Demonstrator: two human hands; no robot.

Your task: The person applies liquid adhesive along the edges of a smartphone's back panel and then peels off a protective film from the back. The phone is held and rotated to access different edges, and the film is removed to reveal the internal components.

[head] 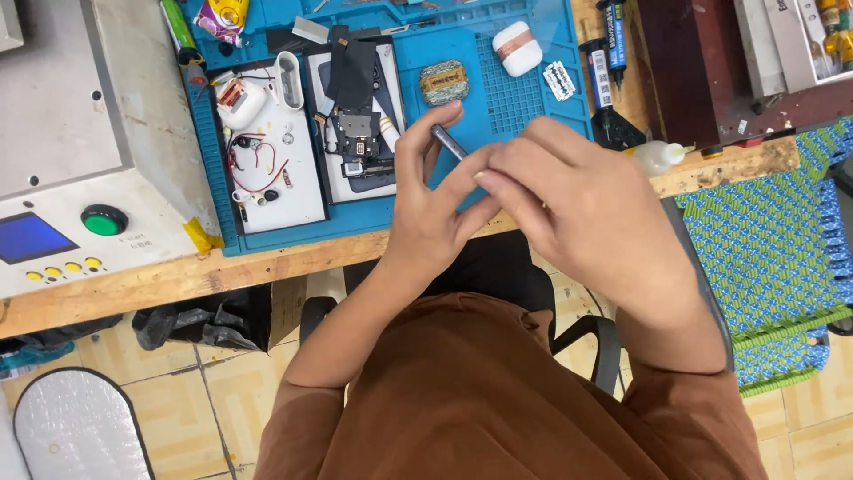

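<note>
Both my hands meet over the front edge of the blue work mat [533, 98]. My left hand [431, 209] pinches a thin dark metal tool [448, 141] between thumb and fingers, its tip pointing up and left. My right hand [577, 209] touches the lower end of the same tool with its fingertips. Just left of my hands lies an opened phone [355, 124] with its dark inner parts showing. A white tray [271, 182] beside it holds a dismantled white earbud case [240, 100] with red wires and small parts.
A grey machine [80, 151] with a blue screen and a green button fills the left of the wooden bench. On the mat's far side lie a wad of metal wool [444, 82], a white case [516, 47] and a razor blade [560, 80]. Glue syringes [609, 44] stand behind. A woven chair [769, 249] is at right.
</note>
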